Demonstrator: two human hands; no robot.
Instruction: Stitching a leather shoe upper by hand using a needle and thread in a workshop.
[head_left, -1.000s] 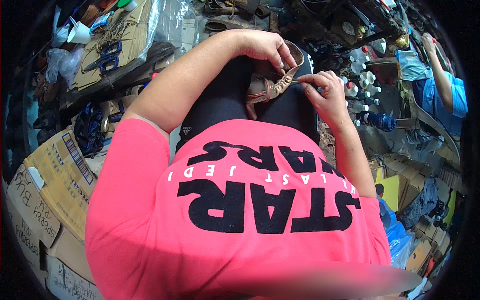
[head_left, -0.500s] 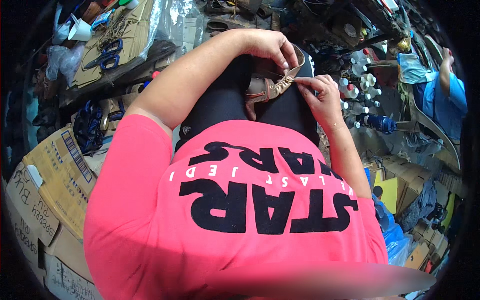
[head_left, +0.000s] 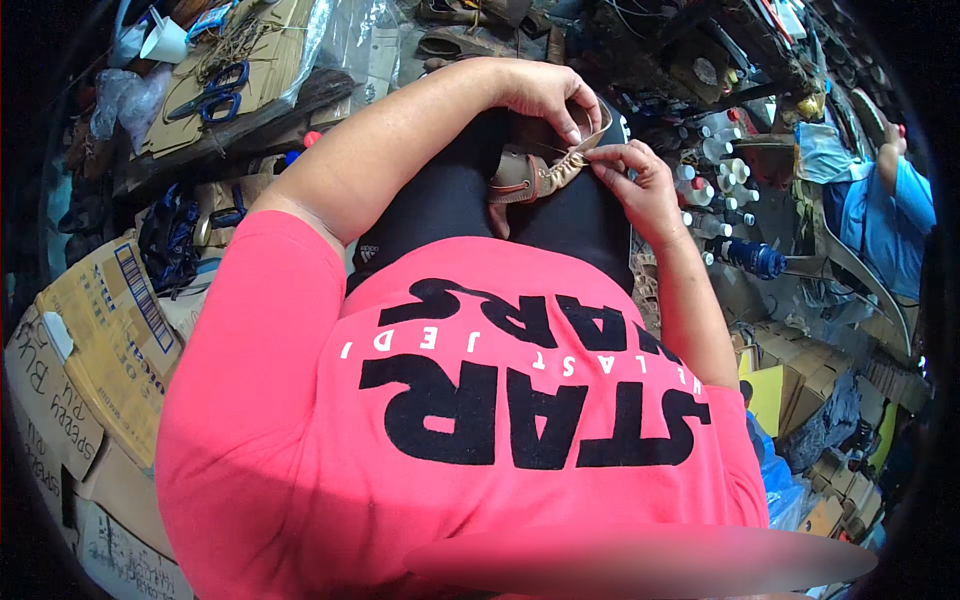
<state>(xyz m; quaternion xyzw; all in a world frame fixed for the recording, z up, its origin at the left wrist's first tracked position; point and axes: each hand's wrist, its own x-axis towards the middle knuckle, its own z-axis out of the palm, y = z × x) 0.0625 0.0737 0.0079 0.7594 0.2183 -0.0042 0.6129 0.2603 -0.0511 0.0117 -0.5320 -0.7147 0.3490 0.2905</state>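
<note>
A brown leather piece with a tan stitched edge (head_left: 540, 170) rests on my lap, over black trousers. My left hand (head_left: 548, 95) curls over its far end and holds it. My right hand (head_left: 632, 178) pinches the stitched edge at its right tip, fingers closed; whether it holds a needle or thread is too small to tell. My pink shirt fills the lower half of the view.
Blue-handled scissors (head_left: 212, 100) lie on cardboard at upper left. Cardboard boxes (head_left: 95, 340) stack at left. Small bottles (head_left: 715, 190) and a blue bottle (head_left: 752, 258) stand at right. Another person in a blue sleeve (head_left: 890, 215) sits at far right.
My right hand has moved up and left along the stitched edge, closer to my left hand. The leather piece has tilted slightly.
</note>
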